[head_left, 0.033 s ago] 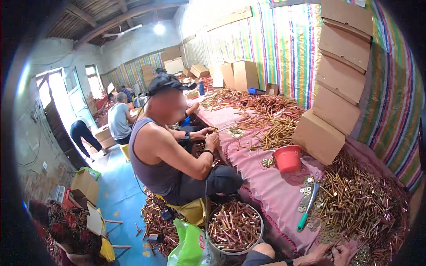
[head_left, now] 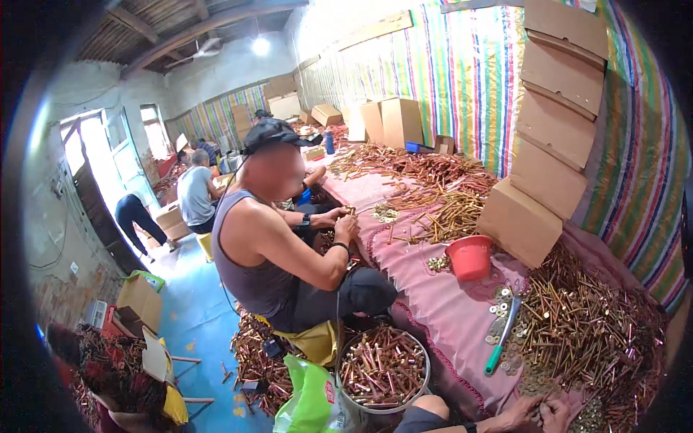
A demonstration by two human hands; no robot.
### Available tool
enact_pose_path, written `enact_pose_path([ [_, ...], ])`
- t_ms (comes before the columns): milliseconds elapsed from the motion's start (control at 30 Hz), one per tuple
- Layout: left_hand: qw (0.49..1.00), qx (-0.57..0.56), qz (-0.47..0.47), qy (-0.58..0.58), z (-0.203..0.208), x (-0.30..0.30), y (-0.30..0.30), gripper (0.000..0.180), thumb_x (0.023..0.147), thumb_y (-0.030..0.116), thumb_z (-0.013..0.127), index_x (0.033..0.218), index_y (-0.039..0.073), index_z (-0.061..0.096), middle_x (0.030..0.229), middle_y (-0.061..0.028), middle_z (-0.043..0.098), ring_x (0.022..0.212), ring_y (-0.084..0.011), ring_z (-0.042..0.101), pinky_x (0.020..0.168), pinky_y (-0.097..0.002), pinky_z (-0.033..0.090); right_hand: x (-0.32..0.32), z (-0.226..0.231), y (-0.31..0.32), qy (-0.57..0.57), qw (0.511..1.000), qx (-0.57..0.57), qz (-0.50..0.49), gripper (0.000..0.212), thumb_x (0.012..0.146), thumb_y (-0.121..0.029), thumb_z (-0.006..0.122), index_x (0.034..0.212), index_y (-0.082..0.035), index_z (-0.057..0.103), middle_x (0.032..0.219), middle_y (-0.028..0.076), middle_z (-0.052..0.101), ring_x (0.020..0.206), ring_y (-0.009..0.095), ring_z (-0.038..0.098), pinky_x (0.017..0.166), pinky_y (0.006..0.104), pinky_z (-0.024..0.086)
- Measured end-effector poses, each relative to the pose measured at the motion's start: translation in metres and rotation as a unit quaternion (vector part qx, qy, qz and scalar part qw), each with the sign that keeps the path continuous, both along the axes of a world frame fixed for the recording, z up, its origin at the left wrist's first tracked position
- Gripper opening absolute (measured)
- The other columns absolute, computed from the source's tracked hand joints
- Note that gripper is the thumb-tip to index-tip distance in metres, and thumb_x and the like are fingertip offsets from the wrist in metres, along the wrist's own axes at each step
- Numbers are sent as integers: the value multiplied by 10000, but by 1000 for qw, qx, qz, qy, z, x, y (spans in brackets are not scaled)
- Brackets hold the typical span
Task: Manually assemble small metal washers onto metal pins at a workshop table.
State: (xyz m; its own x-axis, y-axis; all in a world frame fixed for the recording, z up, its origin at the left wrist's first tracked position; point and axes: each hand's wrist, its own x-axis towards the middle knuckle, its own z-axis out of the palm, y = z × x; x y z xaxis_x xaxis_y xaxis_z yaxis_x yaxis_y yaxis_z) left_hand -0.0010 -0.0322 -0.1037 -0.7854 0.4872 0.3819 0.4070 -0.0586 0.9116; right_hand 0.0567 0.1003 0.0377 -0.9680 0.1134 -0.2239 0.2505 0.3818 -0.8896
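Both of the wearer's hands sit at the very bottom edge, near right: left hand (head_left: pixel 521 416) and right hand (head_left: pixel 554 414) are close together, fingers curled down into the near edge of the bolt pile (head_left: pixel 577 325) and the loose washers (head_left: pixel 505 339) on the pink table cover (head_left: pixel 433 289). Cannot tell whether either hand actually grips a bolt or washer; fingertips are cut off by the frame edge and buried in hardware. Progress, as a judgement: early to mid. A metal bucket (head_left: pixel 382 366) near the wearer's knee is fairly full of copper-coloured pieces, so some output is done, but the big heap on the right and more brass rods (head_left: pixel 447 209) further along the table look unprocessed, so plenty is left. A green-handled tool (head_left: pixel 501 335) lies untouched among the washers, and a red tub (head_left: pixel 469 256) stands just beyond it next to stacked cardboard boxes (head_left: pixel 548 144). A co-worker in a grey sleeveless top (head_left: pixel 253 267) sits to the left on a yellow stool, both hands together over small parts at the table edge. A green plastic bag (head_left: pixel 310 400) is beside the bucket. Hard to read: what is inside the red tub, whether bucket pieces are assembled or plain, and the far end of the room, which is blown out and tiny.
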Motion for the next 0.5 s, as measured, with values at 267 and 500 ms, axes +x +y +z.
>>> enact_pose_path([
  [267,996,-21,33,-77,39,35,-41,458,869,132,695,1284,9,546,1117,-183,630,995,-312,631,862,-423,522,53,-40,42,117,974,189,-37,218,921,-168,664,1055,3,684,818,86,696,701,164,628,666,332,516],
  [500,985,-45,-28,-161,95,31,-74,247,1034,175,562,1200,9,637,971,-143,727,902,-227,673,839,-372,538,117,-21,86,-7,948,257,-187,220,914,-194,711,997,7,747,825,79,728,778,192,691,761,367,551],
])
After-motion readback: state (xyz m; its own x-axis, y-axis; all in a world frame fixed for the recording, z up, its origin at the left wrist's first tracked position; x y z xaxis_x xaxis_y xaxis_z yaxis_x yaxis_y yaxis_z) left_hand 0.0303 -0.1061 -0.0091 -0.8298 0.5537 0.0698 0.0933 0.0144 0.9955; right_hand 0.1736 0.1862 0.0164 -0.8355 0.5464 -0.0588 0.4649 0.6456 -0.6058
